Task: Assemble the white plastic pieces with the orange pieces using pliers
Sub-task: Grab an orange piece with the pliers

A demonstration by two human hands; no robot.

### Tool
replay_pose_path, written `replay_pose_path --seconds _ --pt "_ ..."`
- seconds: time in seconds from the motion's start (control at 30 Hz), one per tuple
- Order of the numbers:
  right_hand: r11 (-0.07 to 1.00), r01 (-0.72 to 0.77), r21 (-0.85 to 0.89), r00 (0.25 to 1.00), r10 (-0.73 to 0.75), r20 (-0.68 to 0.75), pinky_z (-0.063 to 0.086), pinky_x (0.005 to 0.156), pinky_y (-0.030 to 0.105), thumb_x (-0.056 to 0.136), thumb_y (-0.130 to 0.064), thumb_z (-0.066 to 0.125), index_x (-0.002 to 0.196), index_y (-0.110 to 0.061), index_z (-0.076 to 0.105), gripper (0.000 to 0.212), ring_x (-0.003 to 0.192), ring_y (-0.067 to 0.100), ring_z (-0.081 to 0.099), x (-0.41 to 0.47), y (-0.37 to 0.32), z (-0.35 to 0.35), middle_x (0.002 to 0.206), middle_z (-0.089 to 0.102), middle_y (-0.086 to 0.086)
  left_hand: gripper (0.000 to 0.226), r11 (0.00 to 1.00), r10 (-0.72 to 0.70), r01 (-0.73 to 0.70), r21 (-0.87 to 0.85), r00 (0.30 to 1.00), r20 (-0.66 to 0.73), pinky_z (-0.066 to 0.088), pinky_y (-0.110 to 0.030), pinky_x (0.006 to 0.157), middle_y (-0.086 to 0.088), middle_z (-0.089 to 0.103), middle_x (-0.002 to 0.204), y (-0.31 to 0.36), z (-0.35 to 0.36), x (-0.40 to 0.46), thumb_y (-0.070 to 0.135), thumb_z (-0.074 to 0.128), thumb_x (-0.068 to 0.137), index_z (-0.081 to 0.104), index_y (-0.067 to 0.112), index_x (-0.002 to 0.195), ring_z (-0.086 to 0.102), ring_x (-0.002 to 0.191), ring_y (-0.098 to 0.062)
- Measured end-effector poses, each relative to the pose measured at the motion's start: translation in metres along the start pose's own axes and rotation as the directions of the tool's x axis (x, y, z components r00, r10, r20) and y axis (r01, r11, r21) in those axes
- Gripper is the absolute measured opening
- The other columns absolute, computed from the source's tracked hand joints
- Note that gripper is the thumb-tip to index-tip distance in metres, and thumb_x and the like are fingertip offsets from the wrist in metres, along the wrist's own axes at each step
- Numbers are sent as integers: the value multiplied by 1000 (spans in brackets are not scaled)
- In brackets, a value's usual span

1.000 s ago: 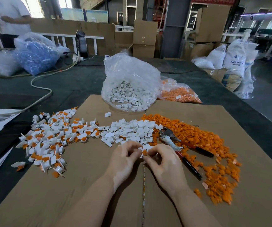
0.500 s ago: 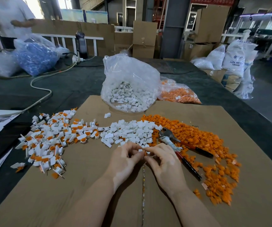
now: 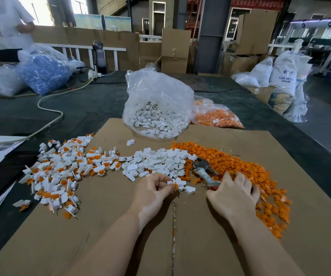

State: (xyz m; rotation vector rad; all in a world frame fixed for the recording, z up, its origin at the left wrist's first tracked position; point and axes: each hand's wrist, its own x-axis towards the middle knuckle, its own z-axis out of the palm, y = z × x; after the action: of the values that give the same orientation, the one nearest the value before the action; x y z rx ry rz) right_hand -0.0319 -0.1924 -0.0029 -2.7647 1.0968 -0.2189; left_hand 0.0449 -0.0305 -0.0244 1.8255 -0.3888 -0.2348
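Pinching a white piece with an orange bit at its fingertips, the left hand sits near the white pile. The right hand lies over the pliers, fingers curled into the orange pile; whether it grips them cannot be told.

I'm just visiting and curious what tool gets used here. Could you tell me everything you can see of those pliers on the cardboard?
The pliers lie flat on the brown cardboard, at the edge of the loose orange pieces, right of the white pieces. The head is dull grey metal, pointing away from the person; whether it is open is unclear. The nearer part looks worn and pale. The right hand lies over the handles, hiding most of them; a red bit shows under it.
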Motion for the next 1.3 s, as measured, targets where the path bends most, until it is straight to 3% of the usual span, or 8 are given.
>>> replay_pose_path --seconds 0.33,0.5,0.57,0.67,0.87,1.0,1.17,1.3 --pt "989 129 -78 988 -134 -70 32 96 36 86 -52 51 111 -19 42 42 113 23 45 2 1 -16 118 51 3 13 996 -56 56 -69 998 -3 43 -18 65 -11 67 75 9 -2 -2 15 68 82 65 8 92 58 68 -12" --pt "943 267 197 946 -296 134 41 68 28 93 -50 41 105 -23 49 31 85 14 51 -11 -14 -29 94 52 -4 14 954 -169 155 -256 985 -32 49 -26 62 -13 69 76 19 -4 3 14 70 81 64 5 91 61 61 -13" --pt "888 237 394 901 -353 252 39 61 28 93 -46 43 97 -21 58 29 73 11 53 -17 -19 -32 82 56 -5 12 938 -198 175 -298 979 -47 50 -31 62 -10 69 73 23 -6 6 12 69 83 65 4 90 56 58 -15" --pt "830 154 536 843 -394 367 28 52 28 94 -38 46 77 -16 59 31 53 12 42 -23 -24 -39 61 48 -3 4 909 -237 199 -367 970 -60 46 -21 47 -2 66 61 28 -9 9 8 66 85 63 5 86 57 48 -10" --pt "739 -69 670 734 -417 535 38 61 31 95 -32 43 79 -11 55 29 61 20 50 -28 -24 -48 68 53 8 5 923 -274 228 -310 955 -113 40 -12 37 -1 65 59 27 -14 16 10 66 84 65 5 84 58 42 -1" --pt "725 -110 680 704 -426 568 44 61 28 95 -30 43 84 -10 54 25 67 20 56 -30 -26 -52 72 57 9 3 901 -320 259 -348 939 -128 46 -20 47 -5 67 62 24 -11 20 8 64 85 63 5 85 63 50 -9" --pt "707 -140 693 703 -421 573 44 56 32 97 -31 40 88 -10 49 24 63 23 53 -34 -27 -48 71 53 9 2 884 -328 260 -388 937 -119 42 -15 37 -11 64 67 30 -8 17 1 61 87 61 -1 88 60 42 -6" --pt "739 11 674 771 -435 464 47 54 29 98 -37 41 85 -14 48 28 54 19 54 -36 -29 -43 64 55 7 2 882 -335 265 -390 934 -124 42 -14 36 -9 64 66 34 -7 13 1 61 86 62 2 86 59 41 -6"
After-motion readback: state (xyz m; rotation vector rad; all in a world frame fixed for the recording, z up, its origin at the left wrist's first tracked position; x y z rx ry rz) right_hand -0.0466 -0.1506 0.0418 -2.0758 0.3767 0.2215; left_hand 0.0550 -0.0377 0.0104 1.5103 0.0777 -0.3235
